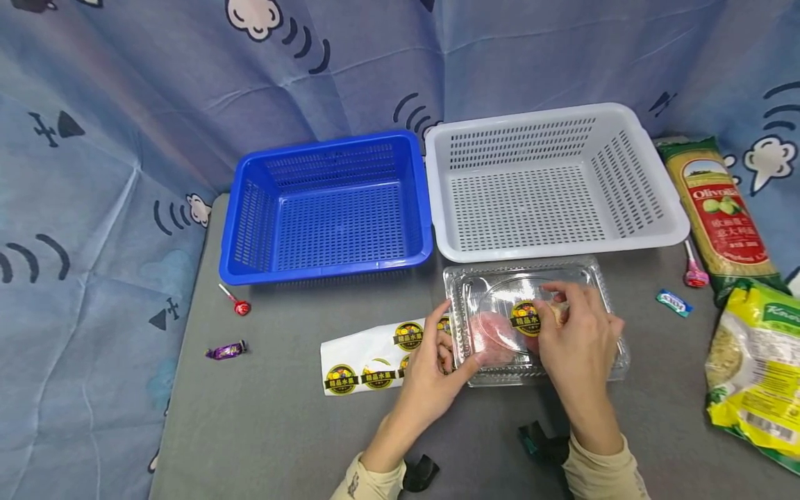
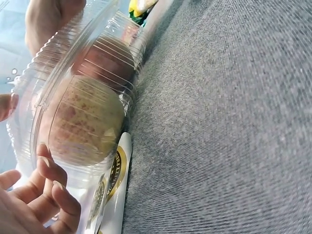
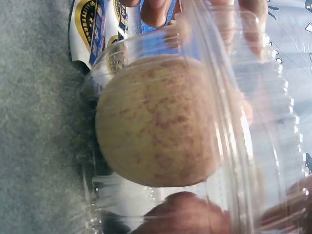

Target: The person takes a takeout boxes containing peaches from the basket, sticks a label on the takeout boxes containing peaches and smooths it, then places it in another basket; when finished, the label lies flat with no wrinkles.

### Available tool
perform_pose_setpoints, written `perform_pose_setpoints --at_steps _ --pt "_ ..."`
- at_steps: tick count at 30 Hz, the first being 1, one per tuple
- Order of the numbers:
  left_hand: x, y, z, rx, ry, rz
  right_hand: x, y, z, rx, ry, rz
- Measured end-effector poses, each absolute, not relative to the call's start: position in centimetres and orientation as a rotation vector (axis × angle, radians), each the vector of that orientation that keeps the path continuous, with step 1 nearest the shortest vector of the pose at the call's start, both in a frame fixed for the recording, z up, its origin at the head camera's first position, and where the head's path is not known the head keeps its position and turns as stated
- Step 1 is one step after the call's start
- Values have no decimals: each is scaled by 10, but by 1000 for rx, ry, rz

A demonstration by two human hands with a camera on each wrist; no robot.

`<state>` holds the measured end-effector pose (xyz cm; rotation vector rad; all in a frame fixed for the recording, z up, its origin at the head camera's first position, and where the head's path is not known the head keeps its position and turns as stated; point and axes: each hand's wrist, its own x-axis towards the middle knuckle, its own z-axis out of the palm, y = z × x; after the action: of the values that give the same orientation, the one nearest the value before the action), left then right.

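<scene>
A clear plastic clamshell box (image 1: 459, 298) with a lid lies on the table. Inside are round fruits, one pale and red-speckled (image 3: 156, 122) and a redder one (image 2: 107, 61). My left hand (image 1: 434, 368) rests at the box's left side, thumb over the lid's edge and the other fingers loosely bent beside the rim. Above the lid, my right hand (image 1: 578, 337) pinches the right edge of a round black-and-gold sticker (image 1: 526, 318), which overlaps the lid in the head view. Beside the left hand lies a white sticker sheet (image 1: 365, 337), partly under the fingers.
A blue basket (image 1: 325, 271) and a white basket (image 1: 562, 246) stand behind the box. On the right lie a spaghetti bag (image 1: 725, 215), a yellow Knorr bag (image 1: 759, 368), a pink lollipop (image 1: 696, 274) and a blue-wrapped sweet (image 1: 674, 303). A red lollipop (image 1: 241, 307) and purple-wrapped candy (image 1: 227, 350) lie left.
</scene>
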<state>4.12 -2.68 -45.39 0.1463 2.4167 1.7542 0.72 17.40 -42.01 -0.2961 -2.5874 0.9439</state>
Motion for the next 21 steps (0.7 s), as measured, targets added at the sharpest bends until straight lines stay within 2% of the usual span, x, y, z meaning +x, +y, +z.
perform_pose_setpoints --at_steps 12,21 --pt "40 -27 -460 183 2431 1785 9 180 -418 -123 -2843 779" --pt "41 -26 -456 122 2387 1766 7 178 -416 -235 -2801 852"
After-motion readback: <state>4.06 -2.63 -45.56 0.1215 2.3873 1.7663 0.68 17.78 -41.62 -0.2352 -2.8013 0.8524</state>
